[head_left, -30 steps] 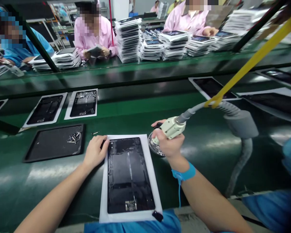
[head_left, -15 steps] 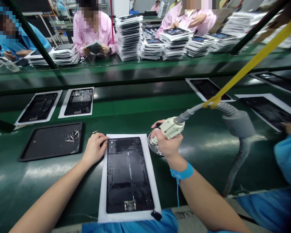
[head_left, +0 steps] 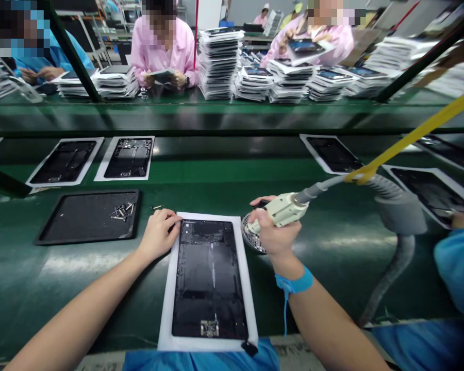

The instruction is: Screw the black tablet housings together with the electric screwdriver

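In front of me an opened tablet (head_left: 212, 278) lies on a white sheet (head_left: 169, 304), its dark inside facing up. A small circuit board (head_left: 209, 328) shows at its near end. The closed fingers of my left hand (head_left: 160, 233) hold the tablet's far left corner. My right hand (head_left: 279, 234) is wrapped round a cream hot-air gun (head_left: 288, 210) with a round, perforated metal nozzle (head_left: 254, 238). That nozzle is just right of the sheet, low over the bench. A blue wrist strap (head_left: 295, 282) circles my right wrist. A small black piece (head_left: 249, 348) lies at the near right corner.
A black tray (head_left: 87, 219) with several small metal parts (head_left: 123, 210) stands left. Other opened tablets (head_left: 129, 157) lie on sheets along the green bench (head_left: 224, 172). A yellow strap (head_left: 421, 129) holds up the gun's grey hose (head_left: 390, 278). A co-worker's sleeve (head_left: 454, 268) is at right.
The whole view has shifted slightly. My hands keep their places on the tablet corner and the hot-air gun. At the back, a co-worker in pink now holds up a tablet with a sheet.
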The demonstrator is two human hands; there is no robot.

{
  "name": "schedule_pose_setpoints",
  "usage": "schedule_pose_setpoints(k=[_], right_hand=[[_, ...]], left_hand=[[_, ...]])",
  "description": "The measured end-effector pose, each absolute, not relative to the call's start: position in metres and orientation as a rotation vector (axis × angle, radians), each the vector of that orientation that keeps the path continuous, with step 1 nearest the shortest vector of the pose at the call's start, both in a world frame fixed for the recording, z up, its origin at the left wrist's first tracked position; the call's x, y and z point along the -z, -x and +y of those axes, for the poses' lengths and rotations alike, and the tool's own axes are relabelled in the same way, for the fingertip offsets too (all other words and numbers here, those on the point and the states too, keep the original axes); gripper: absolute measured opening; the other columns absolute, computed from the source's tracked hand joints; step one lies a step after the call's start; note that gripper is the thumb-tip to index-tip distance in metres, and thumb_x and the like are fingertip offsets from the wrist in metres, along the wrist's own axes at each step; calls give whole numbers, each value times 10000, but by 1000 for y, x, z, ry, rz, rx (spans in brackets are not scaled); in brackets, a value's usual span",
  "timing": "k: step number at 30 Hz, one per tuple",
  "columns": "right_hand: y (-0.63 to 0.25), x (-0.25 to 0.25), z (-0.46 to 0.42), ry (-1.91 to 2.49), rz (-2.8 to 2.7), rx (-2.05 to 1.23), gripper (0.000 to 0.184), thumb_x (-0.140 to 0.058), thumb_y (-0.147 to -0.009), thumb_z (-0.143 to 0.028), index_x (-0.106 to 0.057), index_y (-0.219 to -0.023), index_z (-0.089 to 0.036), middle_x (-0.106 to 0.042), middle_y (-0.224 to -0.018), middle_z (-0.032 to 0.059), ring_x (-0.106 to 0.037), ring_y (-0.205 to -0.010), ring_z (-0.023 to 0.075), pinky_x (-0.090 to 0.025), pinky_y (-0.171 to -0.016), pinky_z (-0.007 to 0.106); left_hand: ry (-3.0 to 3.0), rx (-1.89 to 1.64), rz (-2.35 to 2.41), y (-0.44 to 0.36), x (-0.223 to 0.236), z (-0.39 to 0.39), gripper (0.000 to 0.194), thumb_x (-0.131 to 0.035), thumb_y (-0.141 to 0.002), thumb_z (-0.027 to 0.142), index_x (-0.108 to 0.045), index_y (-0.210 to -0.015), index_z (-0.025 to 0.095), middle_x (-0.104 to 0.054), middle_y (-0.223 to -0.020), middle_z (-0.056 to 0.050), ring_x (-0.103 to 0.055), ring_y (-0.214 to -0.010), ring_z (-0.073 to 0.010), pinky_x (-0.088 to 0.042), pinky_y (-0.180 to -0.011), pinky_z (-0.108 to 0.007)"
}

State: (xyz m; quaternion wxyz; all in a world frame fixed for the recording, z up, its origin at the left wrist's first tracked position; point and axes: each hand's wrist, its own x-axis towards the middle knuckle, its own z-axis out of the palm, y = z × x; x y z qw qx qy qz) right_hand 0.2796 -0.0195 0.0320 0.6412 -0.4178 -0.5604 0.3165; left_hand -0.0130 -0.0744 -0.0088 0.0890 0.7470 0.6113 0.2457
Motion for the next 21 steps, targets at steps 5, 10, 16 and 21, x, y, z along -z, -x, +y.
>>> schedule_pose_setpoints(k=[5,10,16,21], right_hand=[[-280,-31,-19,945,-1270,-721,200,-731,-833,-309,-624,-965,-204,-704,-800,11,-625,-488,133,-549,-483,288],[-281,-28,-19,921,-1260,-737,177,-732,-819,-235,-641,-967,-203,-701,-792,-2,-632,-493,128,-545,-489,280],[-274,-46,-23,866,-1193,-708,141,-716,-842,-241,-651,-961,-201,-704,-816,6,-624,-464,115,-530,-453,264],[-223,-55,-28,699,-1221,-911,173,-705,-879,-274,-622,-1024,-233,-697,-868,-2,-624,-466,107,-513,-404,240]], left_hand=[[-2224,-746,1817,14,12,-74,280,-496,-985,297,-756,-1063,230,-677,-1053,-87,-582,-980,-244,-461,-849,-405],[-2227,-757,1800,15,12,-74,270,-502,-983,289,-754,-1054,225,-677,-1057,-86,-582,-980,-246,-463,-861,-410],[-2223,-761,1829,8,14,-72,253,-513,-961,226,-754,-1039,223,-680,-1023,-82,-583,-960,-245,-462,-823,-399],[-2189,-741,1825,5,11,-72,249,-520,-961,219,-756,-1041,216,-676,-1026,-82,-577,-962,-244,-455,-811,-401]])
